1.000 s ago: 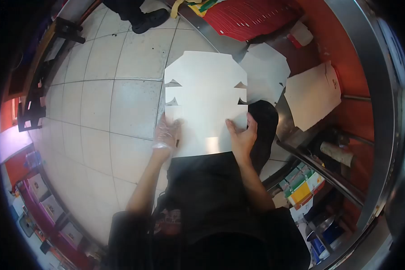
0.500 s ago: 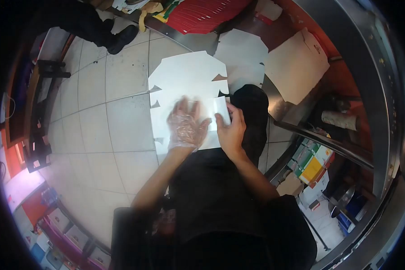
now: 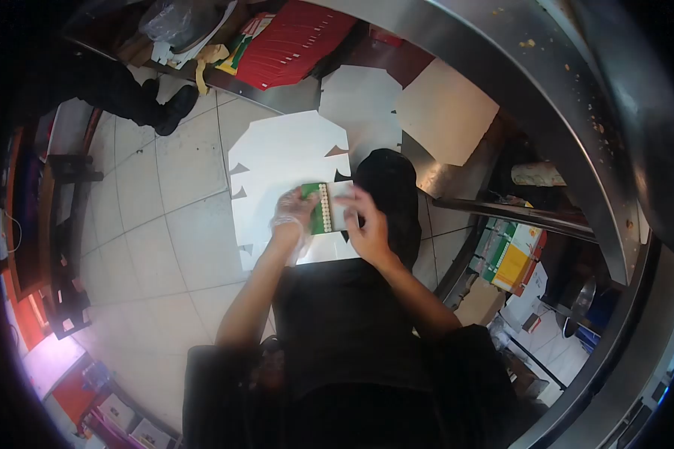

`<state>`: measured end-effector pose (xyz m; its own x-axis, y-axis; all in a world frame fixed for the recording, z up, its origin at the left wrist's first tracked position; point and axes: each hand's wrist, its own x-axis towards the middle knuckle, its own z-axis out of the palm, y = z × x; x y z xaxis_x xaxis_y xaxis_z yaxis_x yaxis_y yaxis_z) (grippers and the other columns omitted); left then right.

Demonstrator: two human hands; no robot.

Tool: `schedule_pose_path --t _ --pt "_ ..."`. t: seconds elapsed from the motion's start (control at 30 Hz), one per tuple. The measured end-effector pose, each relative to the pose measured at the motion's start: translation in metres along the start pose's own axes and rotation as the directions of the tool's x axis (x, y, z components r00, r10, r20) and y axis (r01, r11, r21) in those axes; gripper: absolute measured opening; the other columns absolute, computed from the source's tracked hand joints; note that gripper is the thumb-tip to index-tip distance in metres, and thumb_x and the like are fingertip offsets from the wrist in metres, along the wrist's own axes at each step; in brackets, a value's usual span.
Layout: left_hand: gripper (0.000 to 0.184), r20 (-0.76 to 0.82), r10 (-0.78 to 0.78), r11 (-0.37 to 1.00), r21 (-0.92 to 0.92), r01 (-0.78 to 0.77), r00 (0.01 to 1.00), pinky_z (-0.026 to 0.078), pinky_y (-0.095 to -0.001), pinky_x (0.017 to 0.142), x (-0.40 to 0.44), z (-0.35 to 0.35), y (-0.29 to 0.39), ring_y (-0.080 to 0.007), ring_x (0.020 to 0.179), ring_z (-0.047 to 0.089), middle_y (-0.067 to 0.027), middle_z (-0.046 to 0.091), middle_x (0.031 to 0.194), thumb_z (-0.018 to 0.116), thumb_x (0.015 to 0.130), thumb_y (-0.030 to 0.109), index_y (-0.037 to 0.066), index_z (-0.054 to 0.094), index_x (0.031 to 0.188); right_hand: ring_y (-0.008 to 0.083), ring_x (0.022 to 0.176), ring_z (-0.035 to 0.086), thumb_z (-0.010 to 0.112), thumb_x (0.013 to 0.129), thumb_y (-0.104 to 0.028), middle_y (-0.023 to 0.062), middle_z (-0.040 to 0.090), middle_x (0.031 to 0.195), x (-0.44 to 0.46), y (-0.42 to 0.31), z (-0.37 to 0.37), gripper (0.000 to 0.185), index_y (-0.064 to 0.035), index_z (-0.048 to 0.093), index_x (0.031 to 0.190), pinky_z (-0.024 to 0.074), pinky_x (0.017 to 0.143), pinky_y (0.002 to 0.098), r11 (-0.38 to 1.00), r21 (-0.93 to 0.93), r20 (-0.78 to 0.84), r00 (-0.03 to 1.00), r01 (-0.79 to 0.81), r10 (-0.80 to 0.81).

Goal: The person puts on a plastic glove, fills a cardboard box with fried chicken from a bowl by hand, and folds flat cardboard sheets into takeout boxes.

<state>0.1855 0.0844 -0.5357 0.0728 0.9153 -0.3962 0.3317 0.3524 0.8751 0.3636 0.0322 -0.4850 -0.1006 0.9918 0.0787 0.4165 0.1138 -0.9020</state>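
A large white cardboard sheet point(image 3: 273, 146) with notched edges and cut corners lies over my lap. Above it, a small folded card point(image 3: 342, 209) shows a green panel and a white panel, with a row of small cream bead-like bumps between them. My left hand point(image 3: 292, 213), in a clear plastic glove, is closed on the card's green side. My bare right hand point(image 3: 370, 230) grips the white side, its fingers slightly blurred. Part of the sheet is hidden beneath the hands and the card.
Another person's dark shoe point(image 3: 177, 109) stands on the tiled floor point(image 3: 191, 165) at upper left. A red slotted sheet point(image 3: 296, 41) and more pale cardboard sheets point(image 3: 448, 112) lie on a metal shelf ahead. Boxes point(image 3: 511, 254) sit beneath the metal counter point(image 3: 554, 82) on the right.
My left hand has lifted off the white sheet and now holds the small card, whose green side and cream bumps have come into view. The camera view has turned.
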Motion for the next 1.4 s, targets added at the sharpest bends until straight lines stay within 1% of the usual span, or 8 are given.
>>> schedule_pose_path --t 0.1,0.2,0.3,0.37,0.47,0.57,0.73,1.4 --pt "0.028 0.090 -0.273 0.763 -0.586 0.273 0.958 0.051 -0.0329 0.071 -0.016 0.001 0.024 -0.0181 0.075 0.064 -0.0110 0.069 0.091 0.061 0.094 0.023 -0.001 0.065 0.108 0.0258 0.087 0.066 0.067 0.085 -0.014 0.0122 0.069 0.097 0.006 -0.011 -0.005 0.043 -0.0009 0.055 0.125 0.0483 0.081 0.0383 0.971 -0.192 -0.204 0.974 -0.144 0.104" --pt "0.021 0.120 -0.208 0.882 -0.406 0.239 0.971 0.050 -0.0277 0.068 -0.028 0.007 0.044 -0.0098 0.075 0.059 -0.0038 0.067 0.090 0.060 0.095 0.017 0.000 0.066 0.108 0.0141 0.064 0.063 0.069 0.085 -0.012 0.0102 0.067 0.077 0.002 -0.010 -0.003 0.018 0.0009 0.070 0.096 0.0482 0.058 0.0268 0.971 0.133 -0.111 0.971 -0.197 0.212" --pt "0.019 0.126 -0.119 0.972 -0.187 0.142 0.985 0.052 -0.0283 0.068 -0.044 0.009 0.069 -0.0105 0.075 0.059 -0.0046 0.067 0.088 0.060 0.096 0.016 0.003 0.066 0.108 0.0112 0.064 0.061 0.069 0.086 -0.013 0.0058 0.068 0.077 -0.004 0.006 -0.004 0.019 0.0015 0.070 0.098 0.0482 0.058 0.0267 0.860 0.314 -0.003 0.906 -0.402 0.424" --pt "0.018 0.159 -0.260 0.781 -0.546 0.304 0.952 0.053 -0.0302 0.070 -0.046 0.009 0.069 -0.0117 0.075 0.061 -0.0049 0.067 0.088 0.060 0.096 0.017 0.004 0.065 0.106 0.0107 0.076 0.062 0.065 0.089 -0.012 0.0048 0.069 0.088 -0.009 -0.009 -0.020 0.025 0.0016 0.066 0.110 0.0487 0.068 0.0266 0.699 0.501 0.167 0.849 -0.511 0.501" --pt "0.015 0.118 -0.272 0.530 -0.809 0.252 0.955 0.055 -0.0313 0.072 -0.044 0.009 0.082 -0.0139 0.075 0.062 -0.0032 0.065 0.088 0.061 0.095 0.017 0.004 0.063 0.104 0.0166 0.114 0.054 0.066 0.088 -0.010 0.0110 0.059 0.121 -0.044 -0.021 -0.019 0.056 0.0035 0.044 0.137 0.0389 0.100 0.0291 0.471 0.865 0.060 0.968 -0.172 0.244" --pt "0.013 0.067 -0.269 0.345 -0.925 0.161 0.961 0.053 -0.0299 0.075 -0.050 0.015 0.097 -0.0129 0.078 0.061 -0.0016 0.064 0.088 0.060 0.095 0.016 0.005 0.063 0.103 0.0321 0.125 0.051 0.071 0.081 -0.006 0.0226 0.054 0.130 -0.054 -0.054 -0.015 0.056 0.0107 0.049 0.130 0.0380 0.104 0.0362 0.946 0.293 -0.174 0.981 0.139 -0.090" --pt "0.011 -0.150 -0.223 0.493 -0.870 -0.021 0.963 0.048 -0.0259 0.070 -0.068 0.032 0.123 -0.0110 0.079 0.058 -0.0018 0.063 0.089 0.059 0.096 0.012 0.004 0.062 0.104 0.0247 0.090 0.068 0.073 0.076 -0.001 0.0179 0.059 0.121 -0.026 -0.063 -0.027 0.041 -0.0027 0.066 0.116 0.0558 0.078 0.0310 0.926 -0.277 -0.252 0.911 0.256 -0.327" --pt "0.017 -0.096 -0.251 0.706 -0.699 0.114 0.963 0.048 -0.0226 0.061 -0.102 0.045 0.111 -0.0070 0.073 0.056 -0.0004 0.062 0.091 0.059 0.095 0.014 0.007 0.059 0.111 0.0221 0.076 0.071 0.072 0.082 -0.014 0.0133 0.071 0.102 -0.017 -0.048 -0.044 0.021 0.0011 0.072 0.097 0.0556 0.065 0.0307 0.963 -0.142 -0.214 0.943 0.227 -0.254"
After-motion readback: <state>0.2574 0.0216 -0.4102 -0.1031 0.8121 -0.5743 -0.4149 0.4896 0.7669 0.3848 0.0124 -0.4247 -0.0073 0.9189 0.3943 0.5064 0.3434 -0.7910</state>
